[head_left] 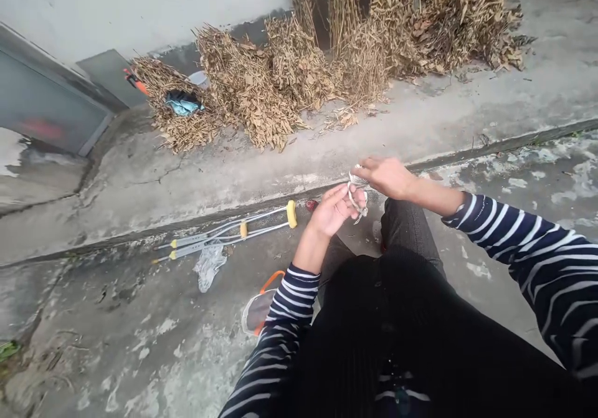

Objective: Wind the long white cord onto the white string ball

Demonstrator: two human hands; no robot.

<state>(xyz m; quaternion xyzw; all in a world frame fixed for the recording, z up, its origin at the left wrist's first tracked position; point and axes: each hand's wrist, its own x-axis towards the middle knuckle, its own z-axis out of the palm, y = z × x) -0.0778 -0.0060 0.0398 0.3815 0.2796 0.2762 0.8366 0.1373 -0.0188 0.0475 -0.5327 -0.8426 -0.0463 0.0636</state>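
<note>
A thin white cord (351, 195), perhaps string or a strip of cloth, hangs looped between my hands in front of my knees. My left hand (332, 209) is palm up, its thumb and fingers pinching one part while a loose end dangles by the fingertips. Just above and to the right, my right hand (390, 178) has its fingers closed over the upper part of the same cord. The fingertips partly hide the strands, so I cannot tell whether there is a knot.
Crutches with yellow pads (291, 214) lie on the ground to the left, beside a crumpled clear plastic bag (210, 265). A container with an orange handle (272, 281) stands near my left forearm. Dried plant bundles (252, 88) line the wall beyond a raised concrete ledge (224, 184).
</note>
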